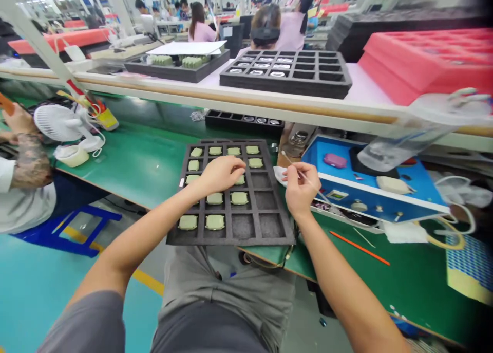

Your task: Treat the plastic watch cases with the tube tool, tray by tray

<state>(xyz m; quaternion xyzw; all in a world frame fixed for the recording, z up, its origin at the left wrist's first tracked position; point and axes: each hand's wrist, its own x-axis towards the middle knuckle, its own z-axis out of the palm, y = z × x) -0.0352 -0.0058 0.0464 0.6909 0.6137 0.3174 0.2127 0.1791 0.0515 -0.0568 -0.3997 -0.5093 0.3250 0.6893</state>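
A black foam tray (285,229) with square cells lies at the bench's front edge. Several pale green rounded blocks (214,221) sit in its cells; some right-hand and front cells hold none. My left hand (223,173) is above the middle of the tray, fingers bent and thumb apart from them. Nothing shows between them, and the hand hides part of the cells below. To the right of the tray, my right hand (302,188) is closed around a thin cotton swab (285,155), its tip pointing up and left. A small white dish (280,175) stands behind that hand.
A blue box with knobs (385,204) stands at right, bearing a tilted clear plastic cup (400,137) and a purple block (335,161). An orange stick (360,247) lies before it. A shelf (173,93) crosses above. At left are a fan (57,123) and another person's arm (33,158).
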